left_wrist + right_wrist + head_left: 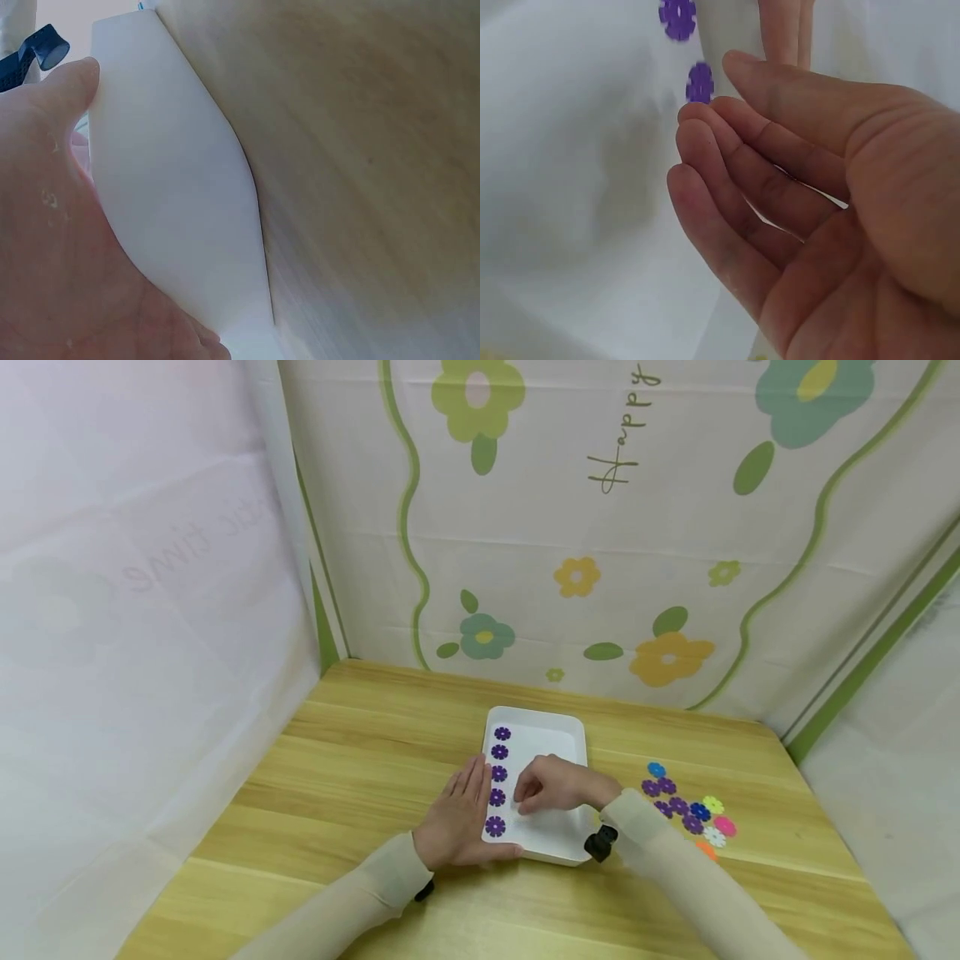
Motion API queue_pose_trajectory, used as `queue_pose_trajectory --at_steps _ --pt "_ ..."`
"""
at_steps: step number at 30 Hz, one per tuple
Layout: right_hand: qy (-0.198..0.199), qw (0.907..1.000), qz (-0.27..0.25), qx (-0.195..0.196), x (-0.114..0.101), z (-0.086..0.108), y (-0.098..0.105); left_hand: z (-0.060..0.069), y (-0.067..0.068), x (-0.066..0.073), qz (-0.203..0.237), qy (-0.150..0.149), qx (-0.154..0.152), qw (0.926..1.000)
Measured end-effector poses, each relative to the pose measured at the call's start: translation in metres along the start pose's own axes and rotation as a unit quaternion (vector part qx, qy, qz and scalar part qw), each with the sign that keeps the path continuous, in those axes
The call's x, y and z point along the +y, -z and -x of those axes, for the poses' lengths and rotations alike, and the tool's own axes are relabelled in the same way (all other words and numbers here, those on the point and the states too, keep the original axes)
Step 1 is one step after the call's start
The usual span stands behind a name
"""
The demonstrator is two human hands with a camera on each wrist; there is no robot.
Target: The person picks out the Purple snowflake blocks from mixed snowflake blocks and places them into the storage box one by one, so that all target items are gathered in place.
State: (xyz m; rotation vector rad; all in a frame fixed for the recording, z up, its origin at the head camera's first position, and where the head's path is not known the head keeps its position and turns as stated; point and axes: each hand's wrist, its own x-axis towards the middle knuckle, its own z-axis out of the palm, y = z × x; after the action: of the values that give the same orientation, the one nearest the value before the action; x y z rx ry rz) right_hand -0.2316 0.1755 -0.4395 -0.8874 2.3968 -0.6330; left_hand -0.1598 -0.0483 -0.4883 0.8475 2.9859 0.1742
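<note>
A white rectangular tray (543, 837) lies on the wooden table. Several purple snowflake discs (495, 827) form a column along its left side. My left hand (459, 822) rests against the tray's near left corner, fingers straight along the left side and thumb along the near edge. In the left wrist view, its palm touches the tray's outer wall (172, 165). Over the tray, just right of the column, hovers my right hand (553, 783). Its fingers are loosely bent, with the thumb apart and nothing between them in the right wrist view, where two purple discs (678, 16) show beyond.
Right of the tray, loose snowflake discs lie scattered: several purple ones (677, 805), blue ones (656, 769), a yellow (713, 804), a pink (724, 826), a white (715, 837) and an orange one (707, 850) partly behind the right sleeve. Flowered cloth (525, 527) hangs behind the table.
</note>
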Motion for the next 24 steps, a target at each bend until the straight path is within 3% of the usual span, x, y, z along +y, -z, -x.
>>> queue_pose_trajectory --at_steps 5,11,15,20,24 --pt "-0.01 0.9997 0.013 0.018 0.017 0.023 0.018 -0.002 -0.008 -0.002 0.001 -0.001 0.009 1.0" --pt "-0.022 0.9977 0.025 0.059 0.045 0.058 0.039 0.002 0.003 0.001 0.015 -0.001 -0.005 0.9999" --pt "-0.052 0.9938 0.036 0.091 0.071 0.083 0.05 0.002 0.005 0.001 0.022 -0.002 -0.009 0.9997" --pt "-0.082 0.9864 0.081 0.118 0.101 0.108 0.057 0.001 0.006 0.0 0.016 0.0 -0.017 0.9997" --pt "-0.102 0.9834 0.086 0.123 0.121 0.125 0.055 0.0 0.004 0.0 0.013 0.0 -0.015 0.9998"
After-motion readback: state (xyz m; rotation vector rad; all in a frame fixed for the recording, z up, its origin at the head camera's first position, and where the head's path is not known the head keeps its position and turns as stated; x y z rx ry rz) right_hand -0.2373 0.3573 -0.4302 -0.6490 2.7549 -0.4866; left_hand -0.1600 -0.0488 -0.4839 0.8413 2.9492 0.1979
